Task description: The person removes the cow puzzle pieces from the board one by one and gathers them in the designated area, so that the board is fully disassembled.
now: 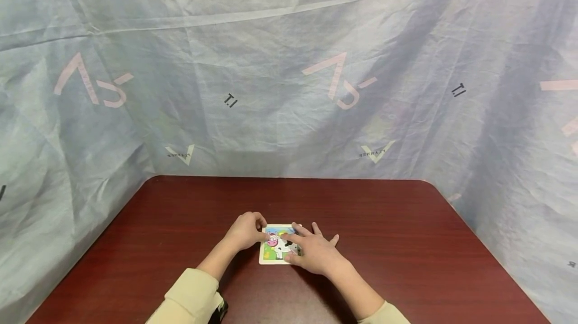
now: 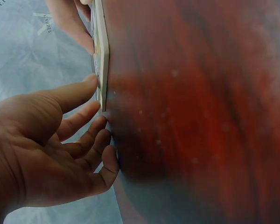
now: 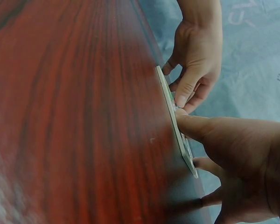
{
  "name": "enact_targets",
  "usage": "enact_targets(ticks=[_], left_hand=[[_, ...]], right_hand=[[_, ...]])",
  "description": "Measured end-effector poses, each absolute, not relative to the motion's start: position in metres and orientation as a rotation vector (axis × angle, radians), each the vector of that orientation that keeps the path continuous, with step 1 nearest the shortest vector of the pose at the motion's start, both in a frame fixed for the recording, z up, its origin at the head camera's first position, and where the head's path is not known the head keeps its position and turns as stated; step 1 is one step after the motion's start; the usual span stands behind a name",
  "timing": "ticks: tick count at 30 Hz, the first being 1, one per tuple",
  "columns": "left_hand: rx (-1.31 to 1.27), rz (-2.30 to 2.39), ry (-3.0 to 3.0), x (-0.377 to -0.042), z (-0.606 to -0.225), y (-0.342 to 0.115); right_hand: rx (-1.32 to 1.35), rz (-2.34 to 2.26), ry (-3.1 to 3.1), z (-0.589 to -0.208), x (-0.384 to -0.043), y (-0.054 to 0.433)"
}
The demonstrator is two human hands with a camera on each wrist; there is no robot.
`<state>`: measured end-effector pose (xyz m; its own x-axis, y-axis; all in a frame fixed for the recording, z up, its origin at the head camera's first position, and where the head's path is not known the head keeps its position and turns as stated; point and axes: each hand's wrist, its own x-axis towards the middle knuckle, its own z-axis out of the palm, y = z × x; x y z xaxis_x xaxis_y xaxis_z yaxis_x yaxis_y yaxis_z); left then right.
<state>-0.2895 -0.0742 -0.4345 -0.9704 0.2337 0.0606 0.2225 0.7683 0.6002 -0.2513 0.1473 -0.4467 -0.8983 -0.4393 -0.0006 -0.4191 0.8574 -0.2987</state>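
Note:
A small square picture board [image 1: 276,254] with a cartoon cow and a pale border lies flat on the table. At its left side is my left hand [image 1: 245,231]. The thumb [image 2: 81,91] touches the board's left part, the index finger is by the far left corner, and the other fingers bend loosely beside it. My right hand [image 1: 318,252] reaches over the right side with spread fingers. Its thumb [image 3: 191,123] touches the board near the closer edge, and a finger lies across the picture. The right hand covers part of the board's right side.
The dark red wood-grain table [image 1: 384,244] extends around both hands, with rounded far corners. Behind it and along the sides hangs a wrinkled grey cloth [image 1: 280,88] with printed letters and marks.

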Motion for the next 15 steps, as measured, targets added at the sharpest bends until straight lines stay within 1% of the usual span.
enact_targets(ticks=[15], left_hand=[[0.300, 0.983, 2.918, -0.2958, -0.4374, -0.0699]], right_hand=[[-0.680, -0.449, 2.964, -0.4444, -0.2492, 0.1473]])
